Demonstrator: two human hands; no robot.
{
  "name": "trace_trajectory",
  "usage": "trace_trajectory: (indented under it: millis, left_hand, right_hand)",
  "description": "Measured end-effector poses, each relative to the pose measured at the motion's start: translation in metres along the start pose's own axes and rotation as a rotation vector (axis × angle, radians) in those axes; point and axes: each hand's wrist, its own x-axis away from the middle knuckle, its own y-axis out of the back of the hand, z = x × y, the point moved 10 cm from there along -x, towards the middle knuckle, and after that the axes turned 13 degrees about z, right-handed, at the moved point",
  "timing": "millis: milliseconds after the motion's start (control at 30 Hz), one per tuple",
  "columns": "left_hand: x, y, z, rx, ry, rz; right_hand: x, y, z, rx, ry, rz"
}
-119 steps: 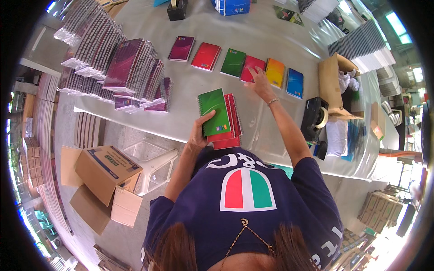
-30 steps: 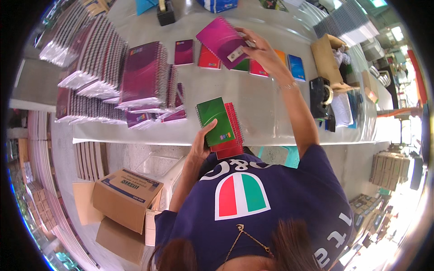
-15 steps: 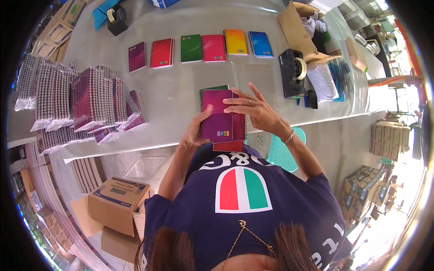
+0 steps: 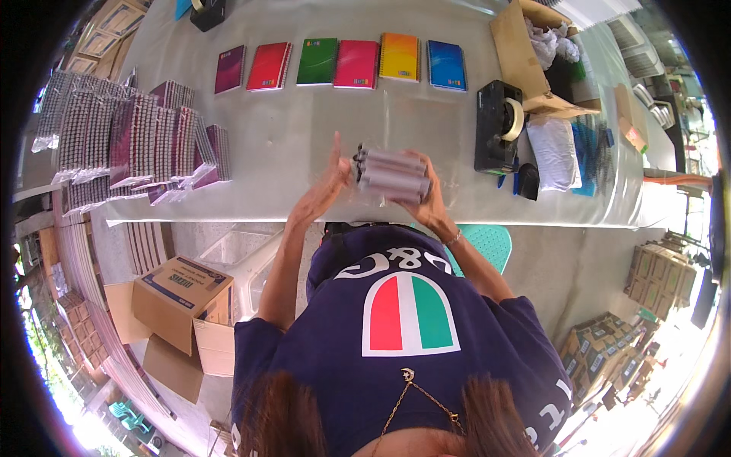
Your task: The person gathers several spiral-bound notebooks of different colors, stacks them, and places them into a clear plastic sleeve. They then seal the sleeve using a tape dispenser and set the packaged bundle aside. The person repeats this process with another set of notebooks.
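The person is holding a small stack of spiral notebooks on edge above the bench, spines facing the camera. The right hand is gripping its far side; the left hand is pressing flat and open against the other end. The stack is probably stiff, moderately heavy and prone to fanning, so squeezing both ends suits it.

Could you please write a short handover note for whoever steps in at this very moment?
Left hand: open, palm against the left end of the stack of spiral notebooks.
Right hand: gripping the stack's right end, held upright on edge over the table.
Done: several notebooks gathered into one squared stack.
Left: six single notebooks, purple through blue, lie in a row at the far edge; wrapped bundles sit left, tape dispenser right.
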Motion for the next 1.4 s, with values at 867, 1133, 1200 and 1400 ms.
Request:
trace_trajectory:
  millis: [867, 1133, 1200, 1400]
  left_hand:
    - [-0.016, -0.025, 0.007, 0.064, -0.303, -0.02]
    - [-0.011, -0.031, -0.004, -0.131, -0.355, -0.022]
    - [-0.01, -0.033, -0.008, -0.187, -0.326, -0.009]
    - [-0.009, -0.032, -0.011, -0.269, -0.283, 0.009]
  right_hand:
    - [-0.005, -0.029, -0.057, -0.416, -0.117, -0.069]
    - [0.004, -0.031, -0.069, -0.431, -0.131, -0.022]
    - [0.007, -0.031, -0.071, -0.475, -0.178, -0.039]
    - [0.008, -0.026, -0.065, -0.193, -0.198, 0.056]
